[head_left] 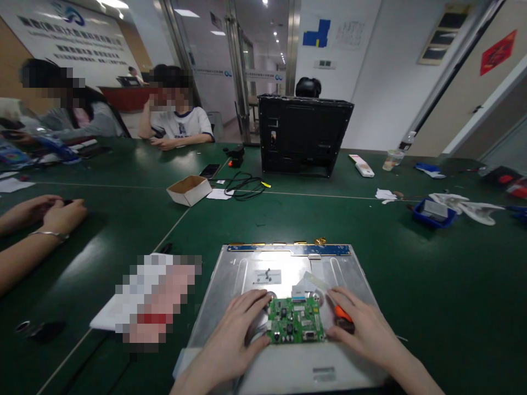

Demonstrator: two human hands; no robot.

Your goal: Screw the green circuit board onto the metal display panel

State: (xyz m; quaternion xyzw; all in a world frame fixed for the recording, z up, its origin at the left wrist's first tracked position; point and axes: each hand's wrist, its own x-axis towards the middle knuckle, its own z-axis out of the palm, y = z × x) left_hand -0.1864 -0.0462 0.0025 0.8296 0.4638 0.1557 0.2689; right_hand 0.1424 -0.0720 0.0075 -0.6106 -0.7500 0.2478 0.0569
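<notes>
A green circuit board (294, 319) lies on the back of a silvery display panel (226, 291). My left hand (236, 334) grips the board's left edge, thumb below and fingers above. At the right edge, the fingertips and thumb of my right hand (364, 329) touch or nearly touch the board. An orange-handled tool (342, 314) is tucked in that same hand, its far end hidden. A flat white cable (299, 296) meets the board's top edge. Small dark screws (267, 275) sit on the panel above, below a long blue circuit strip (288, 250).
A black monitor housing (304, 137) stands at the back, with a cable coil (247, 186) and an open box (189, 191) to its left. Papers (144, 296) lie left of the panel. A blue tray (434, 214) is at right. Another person's hands (63, 216) rest at left; two people sit beyond.
</notes>
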